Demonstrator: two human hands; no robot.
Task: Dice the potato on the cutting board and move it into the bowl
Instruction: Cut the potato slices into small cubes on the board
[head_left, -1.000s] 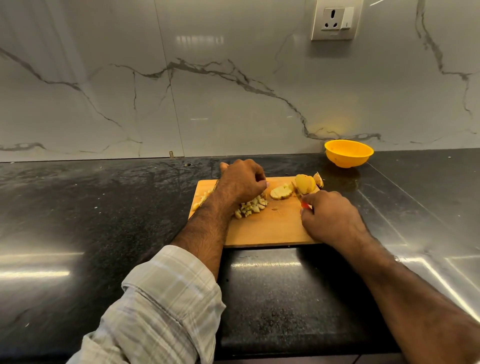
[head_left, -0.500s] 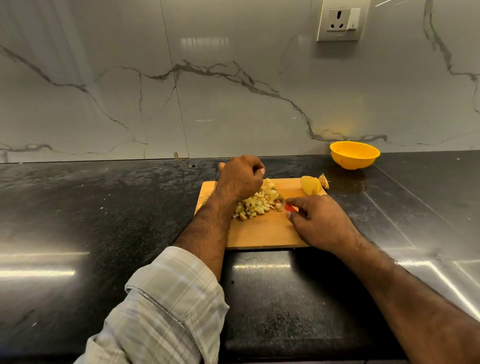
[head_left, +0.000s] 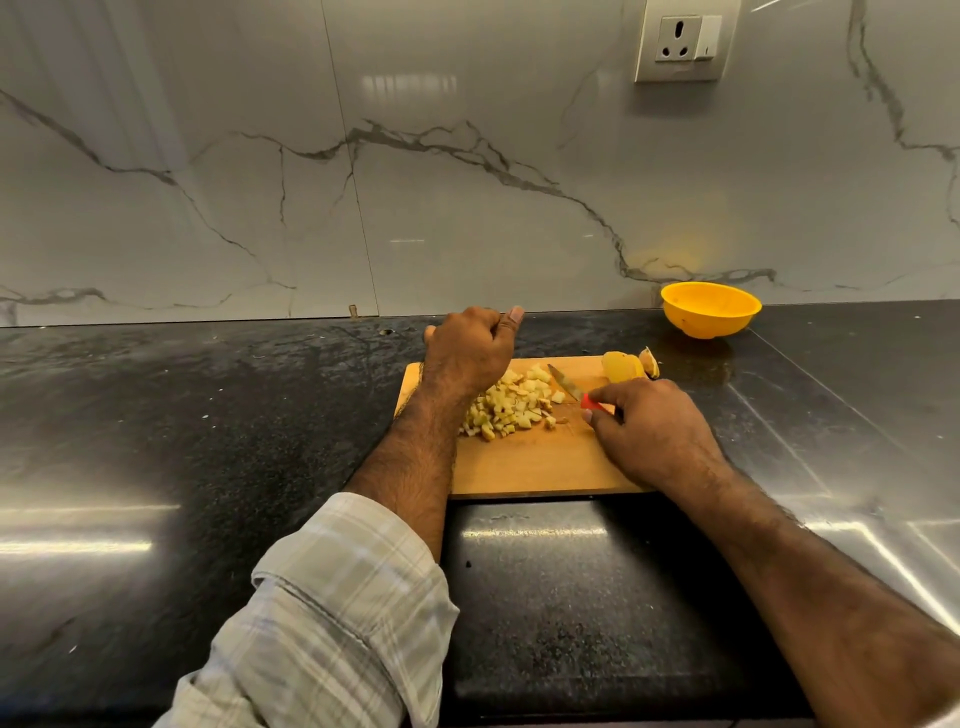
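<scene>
A wooden cutting board (head_left: 530, 465) lies on the black counter. A heap of diced potato (head_left: 511, 408) sits on its left half. An uncut potato chunk (head_left: 621, 366) and a smaller piece (head_left: 651, 361) lie at its far right corner. My right hand (head_left: 649, 434) grips a red-handled knife (head_left: 571, 388), blade pointing up-left beside the dice. My left hand (head_left: 470, 348) hovers with curled fingers over the board's far left corner, holding nothing that I can see. The yellow bowl (head_left: 710, 307) stands by the wall, beyond the board's right end.
The marble backsplash rises behind the counter, with a wall socket (head_left: 683, 41) above the bowl. Glossy dark counter (head_left: 208, 426) spreads to the left and right of the board. My plaid sleeve (head_left: 332, 618) is in the foreground.
The knife has swept the slice and loose dice leftward into one heap. My left hand has lifted off the dice and moved back toward the wall. The blade now lies beside the pile.
</scene>
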